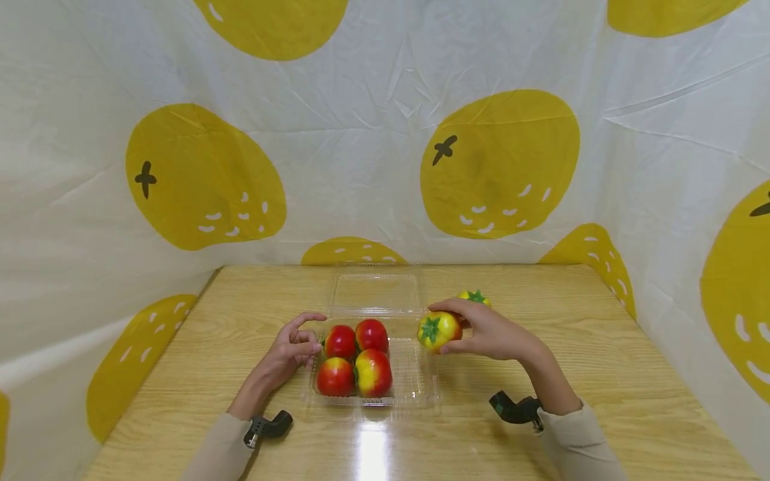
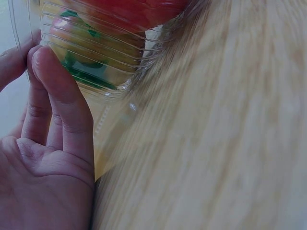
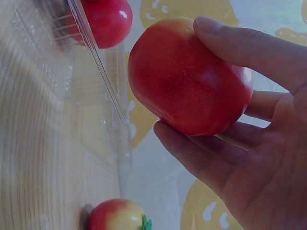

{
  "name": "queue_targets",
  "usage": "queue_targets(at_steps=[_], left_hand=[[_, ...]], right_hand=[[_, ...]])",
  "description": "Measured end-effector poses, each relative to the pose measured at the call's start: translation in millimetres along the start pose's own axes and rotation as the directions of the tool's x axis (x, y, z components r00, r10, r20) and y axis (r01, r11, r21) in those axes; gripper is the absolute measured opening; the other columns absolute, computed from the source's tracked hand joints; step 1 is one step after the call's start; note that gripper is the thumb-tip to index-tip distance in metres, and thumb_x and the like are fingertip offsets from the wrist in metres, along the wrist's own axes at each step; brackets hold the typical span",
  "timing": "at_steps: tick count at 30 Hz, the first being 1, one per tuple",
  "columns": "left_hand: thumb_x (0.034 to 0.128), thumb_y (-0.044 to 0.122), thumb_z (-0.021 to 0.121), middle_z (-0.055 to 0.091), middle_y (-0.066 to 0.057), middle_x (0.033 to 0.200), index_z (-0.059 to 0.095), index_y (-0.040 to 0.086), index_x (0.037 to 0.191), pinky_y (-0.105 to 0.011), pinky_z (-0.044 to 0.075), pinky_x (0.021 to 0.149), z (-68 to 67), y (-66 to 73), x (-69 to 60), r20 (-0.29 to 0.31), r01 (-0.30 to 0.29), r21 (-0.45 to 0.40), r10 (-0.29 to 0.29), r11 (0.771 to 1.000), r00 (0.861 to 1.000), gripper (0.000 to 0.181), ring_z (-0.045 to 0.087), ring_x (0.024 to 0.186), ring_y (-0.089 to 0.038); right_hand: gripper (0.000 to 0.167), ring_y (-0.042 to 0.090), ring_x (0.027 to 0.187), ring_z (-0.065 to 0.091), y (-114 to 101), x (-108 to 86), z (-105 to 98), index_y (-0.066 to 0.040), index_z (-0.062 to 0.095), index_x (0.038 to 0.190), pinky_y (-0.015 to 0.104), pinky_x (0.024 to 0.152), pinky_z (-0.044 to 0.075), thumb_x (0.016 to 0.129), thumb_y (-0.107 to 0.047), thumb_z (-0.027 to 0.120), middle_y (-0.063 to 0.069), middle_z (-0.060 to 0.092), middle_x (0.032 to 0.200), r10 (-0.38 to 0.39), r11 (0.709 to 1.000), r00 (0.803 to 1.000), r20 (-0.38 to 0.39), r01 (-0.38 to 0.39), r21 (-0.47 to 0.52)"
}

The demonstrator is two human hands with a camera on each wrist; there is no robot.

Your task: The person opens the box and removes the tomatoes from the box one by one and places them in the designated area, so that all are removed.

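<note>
My right hand [image 1: 490, 334] grips a red-and-yellow toy tomato [image 1: 438, 331] just above the right edge of a clear plastic clamshell box [image 1: 414, 377]. Its green leafy top faces left in the head view; the right wrist view shows its red underside [image 3: 187, 81]. At the box's left side, my left hand [image 1: 285, 353] pinches the rim between thumb and fingers, as the left wrist view also shows. Several tomatoes [image 1: 373, 373] sit in the left and middle of the box, two rows deep. The right part of the box holds none.
Another yellow-and-red tomato [image 1: 476, 298] lies on the wooden table [image 1: 541, 287] behind my right hand, partly hidden by it. The box's lid [image 1: 375, 292] lies folded back on the far side. A white cloth with yellow fruit prints [image 1: 355, 160] hangs around the table.
</note>
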State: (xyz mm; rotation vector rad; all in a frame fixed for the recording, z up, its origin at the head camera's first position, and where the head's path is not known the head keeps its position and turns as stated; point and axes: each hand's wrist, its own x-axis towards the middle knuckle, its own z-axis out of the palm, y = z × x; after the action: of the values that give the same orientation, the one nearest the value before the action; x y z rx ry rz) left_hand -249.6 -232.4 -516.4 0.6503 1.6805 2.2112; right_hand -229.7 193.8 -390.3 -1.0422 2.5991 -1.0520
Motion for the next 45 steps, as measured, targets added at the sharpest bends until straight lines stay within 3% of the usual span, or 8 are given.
queue_targets(at_steps=[8, 18, 26, 39, 45], left_hand=[[0.0951, -0.004, 0.058, 0.068, 0.005, 0.075, 0.044, 0.006, 0.141, -0.021, 0.056, 0.054, -1.2, 0.4, 0.3, 0.0, -0.003, 0.003, 0.003, 1.0, 1.0, 0.049, 0.061, 0.055, -0.008], [0.0951, -0.003, 0.058, 0.068, 0.005, 0.074, 0.044, 0.007, 0.141, -0.021, 0.056, 0.053, -0.6, 1.0, -0.1, -0.019, 0.007, 0.008, -0.007, 1.0, 1.0, 0.049, 0.06, 0.055, -0.008], [0.0948, -0.003, 0.059, 0.067, 0.005, 0.074, 0.044, 0.007, 0.141, -0.02, 0.055, 0.053, -0.5, -0.4, 0.5, -0.024, 0.015, 0.012, -0.015, 1.0, 1.0, 0.05, 0.059, 0.055, -0.007], [0.0951, -0.004, 0.057, 0.068, 0.005, 0.075, 0.046, 0.01, 0.14, -0.021, 0.057, 0.053, -2.4, -1.7, 2.1, 0.006, -0.008, -0.013, 0.008, 1.0, 1.0, 0.049, 0.061, 0.055, -0.008], [0.0955, -0.006, 0.055, 0.069, 0.005, 0.075, 0.045, 0.008, 0.141, -0.021, 0.056, 0.053, -2.7, -2.4, 1.1, 0.015, -0.018, -0.02, 0.018, 1.0, 1.0, 0.048, 0.061, 0.055, -0.008]], right_hand=[[0.067, 0.019, 0.112, 0.062, 3, -2.7, -8, -0.006, 0.056, 0.143, 0.026, 0.095, 0.057, 0.086, -0.028, 0.085, 0.011, 0.064, 0.133, -0.007, 1.0, 0.999, -0.052, 0.005, -0.025], [0.068, 0.027, 0.118, 0.061, 13, -7.3, -15, -0.005, 0.053, 0.146, 0.026, 0.096, 0.057, 0.088, -0.026, 0.083, 0.017, 0.06, 0.139, 0.04, 0.997, 0.998, -0.054, -0.037, 0.061], [0.07, 0.03, 0.119, 0.061, 20, -9.8, -18, -0.002, 0.051, 0.146, 0.036, 0.097, 0.059, 0.088, -0.022, 0.083, 0.021, 0.057, 0.142, 0.055, 0.991, 0.997, -0.061, -0.047, 0.127], [0.069, 0.016, 0.117, 0.062, 29, -16.3, -28, -0.003, 0.051, 0.148, 0.021, 0.097, 0.055, 0.088, -0.019, 0.082, 0.021, 0.054, 0.147, 0.081, 0.988, 0.991, -0.105, -0.065, 0.139], [0.068, 0.02, 0.116, 0.063, 28, -18.7, -32, -0.001, 0.051, 0.148, 0.02, 0.096, 0.054, 0.089, -0.018, 0.081, 0.023, 0.055, 0.146, 0.064, 0.993, 0.99, -0.127, -0.05, 0.109]])
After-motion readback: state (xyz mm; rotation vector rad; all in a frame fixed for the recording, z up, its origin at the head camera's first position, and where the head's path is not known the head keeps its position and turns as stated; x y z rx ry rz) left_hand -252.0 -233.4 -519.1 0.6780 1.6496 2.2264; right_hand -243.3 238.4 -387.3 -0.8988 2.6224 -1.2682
